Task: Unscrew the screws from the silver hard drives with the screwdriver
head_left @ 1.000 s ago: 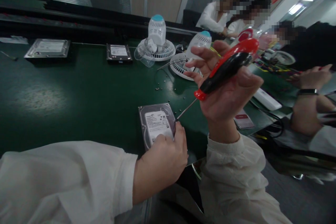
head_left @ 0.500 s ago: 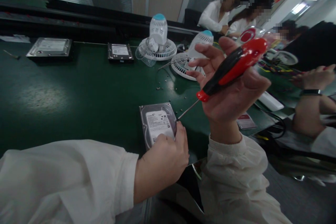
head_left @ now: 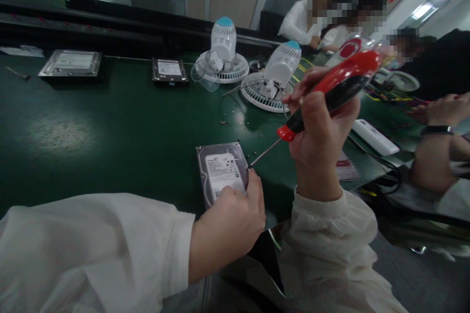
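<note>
A silver hard drive point(head_left: 202, 171) with a white label lies on the green table in front of me. My left hand point(head_left: 235, 217) is closed over its near right part, fingertips by the right edge where the screwdriver's tip meets the side. In my right hand point(head_left: 321, 132) is a screwdriver point(head_left: 338, 85) with a red and black handle, its thumb and fingers wrapped around the handle. The thin shaft slants down left to the drive's edge. What the tip touches is partly hidden by my left fingertips.
Several small screws point(head_left: 223, 122) lie beyond the drive. Two more hard drives point(head_left: 71, 64) point(head_left: 169, 71) stand at the back left. White fans point(head_left: 223, 41) point(head_left: 282, 63) rest farther right. A white power strip point(head_left: 375, 138) and a co-worker's arm point(head_left: 433, 156) are at the right.
My right hand has turned and its fingers, spread before, have closed round the screwdriver. The handle has rotated, showing more black. My left hand and the drive stay put.
</note>
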